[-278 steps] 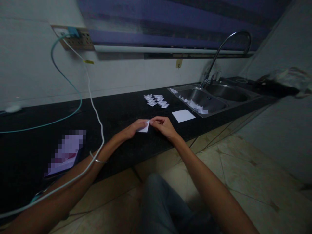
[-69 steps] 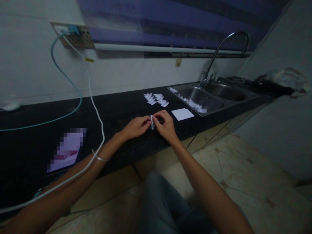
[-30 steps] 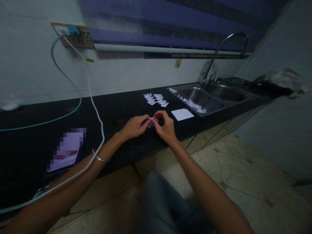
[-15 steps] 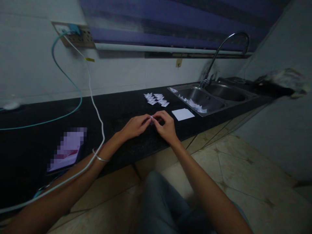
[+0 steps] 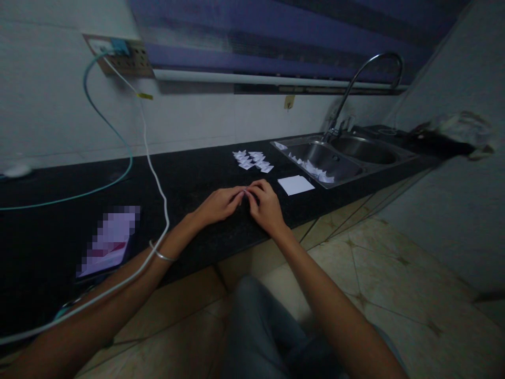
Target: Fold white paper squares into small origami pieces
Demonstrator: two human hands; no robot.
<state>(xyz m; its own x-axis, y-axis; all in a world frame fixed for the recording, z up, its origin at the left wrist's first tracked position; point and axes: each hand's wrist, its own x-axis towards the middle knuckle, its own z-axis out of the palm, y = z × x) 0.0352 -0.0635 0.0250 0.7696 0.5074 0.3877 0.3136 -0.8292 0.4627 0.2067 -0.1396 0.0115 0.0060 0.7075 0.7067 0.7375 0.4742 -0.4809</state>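
Observation:
My left hand [image 5: 219, 204] and my right hand [image 5: 265, 204] meet fingertip to fingertip on the black counter [image 5: 189, 184], near its front edge. Both have their fingers curled and pressed together over a small folded white paper piece, which the fingers hide almost fully. A flat white paper square [image 5: 295, 185] lies just right of my right hand. Farther back sits a cluster of small folded white papers [image 5: 253, 161].
A steel double sink [image 5: 343, 155] with paper scraps in its left basin and a curved tap [image 5: 366, 73] is at the right. A white cable [image 5: 155, 181] and a teal cable [image 5: 106, 131] hang from a wall socket [image 5: 118, 55]. A phone [image 5: 108, 242] lies at the left.
The folded paper went from a flat triangle between my hands to a small piece. My fingers closed over it and lowered to the counter, so it is now nearly hidden.

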